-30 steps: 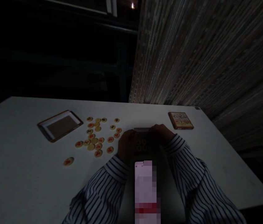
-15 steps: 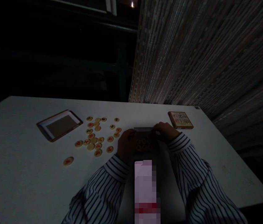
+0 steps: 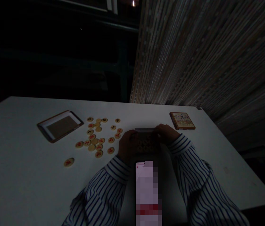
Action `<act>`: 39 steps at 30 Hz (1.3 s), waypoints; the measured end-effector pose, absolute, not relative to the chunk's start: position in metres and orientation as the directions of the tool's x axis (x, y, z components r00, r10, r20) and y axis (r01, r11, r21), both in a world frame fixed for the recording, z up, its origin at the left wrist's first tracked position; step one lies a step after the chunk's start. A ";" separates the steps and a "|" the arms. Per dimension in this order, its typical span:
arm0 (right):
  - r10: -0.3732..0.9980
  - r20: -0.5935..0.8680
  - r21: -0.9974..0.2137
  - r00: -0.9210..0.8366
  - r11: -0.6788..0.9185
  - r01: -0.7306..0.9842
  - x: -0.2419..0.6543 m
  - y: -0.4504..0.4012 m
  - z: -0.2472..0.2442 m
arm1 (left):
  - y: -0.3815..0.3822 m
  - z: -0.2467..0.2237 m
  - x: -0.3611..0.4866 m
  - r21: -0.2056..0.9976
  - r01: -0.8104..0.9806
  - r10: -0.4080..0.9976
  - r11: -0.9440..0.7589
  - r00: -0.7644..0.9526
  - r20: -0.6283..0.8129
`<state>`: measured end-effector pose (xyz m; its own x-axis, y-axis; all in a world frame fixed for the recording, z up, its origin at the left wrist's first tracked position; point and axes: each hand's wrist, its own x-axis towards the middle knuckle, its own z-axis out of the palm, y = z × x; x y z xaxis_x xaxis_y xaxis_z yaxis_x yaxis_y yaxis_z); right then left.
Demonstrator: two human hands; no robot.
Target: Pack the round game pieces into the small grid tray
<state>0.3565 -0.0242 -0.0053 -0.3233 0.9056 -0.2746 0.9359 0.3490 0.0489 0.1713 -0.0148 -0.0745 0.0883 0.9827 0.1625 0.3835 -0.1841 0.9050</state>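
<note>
In deep shadow between my hands is a shallow box (image 3: 144, 130), its pale far rim showing above several dim round pieces (image 3: 144, 146). My left hand (image 3: 126, 145) is closed at its left side, the fingertips curled near the far corner. At the far right corner, my right hand (image 3: 168, 133) grips the box with bent fingers. Just below, a lit phone (image 3: 146, 185) points up toward the box; its screen is partly pixelated. Loose Chinese chess pieces (image 3: 94, 142) with red or black characters, some plain side up, are scattered left of my left hand.
A box lid or tray (image 3: 43, 133) lies open side up on the white table (image 3: 24, 182) at the left. One chess piece (image 3: 69, 162) sits apart nearer me. A flat printed box (image 3: 182, 121) rests at the right, before a string curtain (image 3: 170, 56).
My hands keep their place on the box. The round pieces inside it look darker and less distinct than before.
</note>
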 end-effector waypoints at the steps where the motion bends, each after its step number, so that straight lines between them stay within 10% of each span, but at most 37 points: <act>1: 0.907 -0.270 0.050 -0.324 0.349 0.936 0.356 -0.024 -0.005 | -0.015 -0.074 0.171 0.905 0.383 0.983 -0.185 0.085 0.165; 39: 0.895 -0.220 0.102 -0.387 0.416 0.904 0.345 -0.024 -0.012 | -0.016 -0.074 0.171 0.904 0.375 0.978 -0.208 0.085 0.189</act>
<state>0.3446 -0.0243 -0.0121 -0.3872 0.8953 -0.2202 0.9036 0.4160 0.1022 0.1706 -0.0156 -0.0744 0.0853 0.9782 0.1893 0.3747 -0.2075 0.9036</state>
